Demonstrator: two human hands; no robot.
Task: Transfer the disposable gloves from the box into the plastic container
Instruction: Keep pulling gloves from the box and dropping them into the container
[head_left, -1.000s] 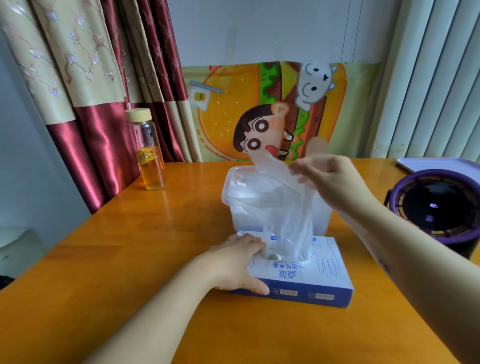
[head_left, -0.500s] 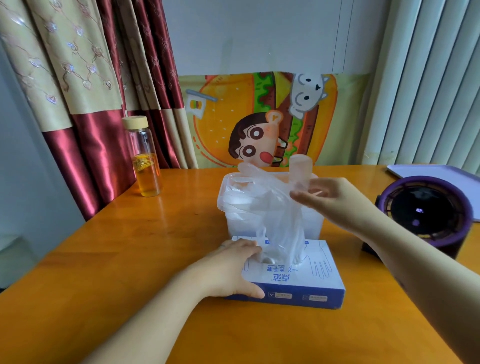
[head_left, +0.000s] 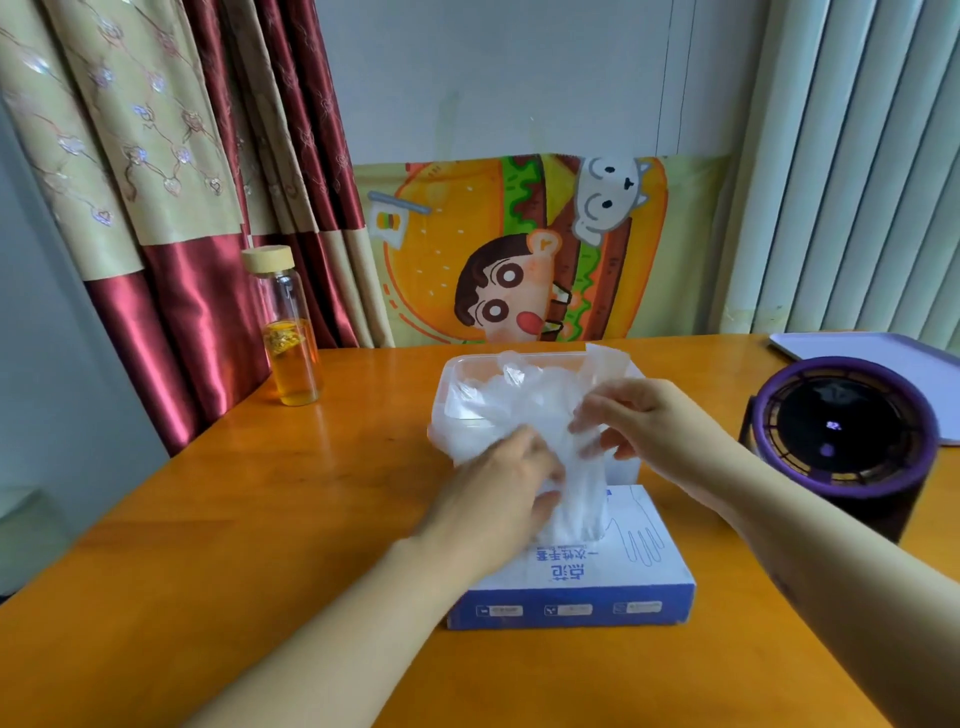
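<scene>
A blue and white glove box (head_left: 587, 587) lies flat on the wooden table, right in front of me. Directly behind it stands a clear plastic container (head_left: 448, 400) with crumpled clear gloves inside. A bunch of thin clear disposable gloves (head_left: 566, 457) stretches from the box's top slot up to the container's rim. My left hand (head_left: 498, 488) grips this bunch just above the box. My right hand (head_left: 639, 421) pinches the upper part of the gloves at the container's near right side.
A glass bottle (head_left: 288, 332) of orange drink with a wooden cap stands at the table's far left. A round purple and black device (head_left: 841, 441) sits to the right, with a pale tray (head_left: 872, 353) behind it. Curtains and a cartoon poster line the back.
My left hand has lifted off the box top and taken hold of the gloves. My right hand has come down from above toward the container with the gloves.
</scene>
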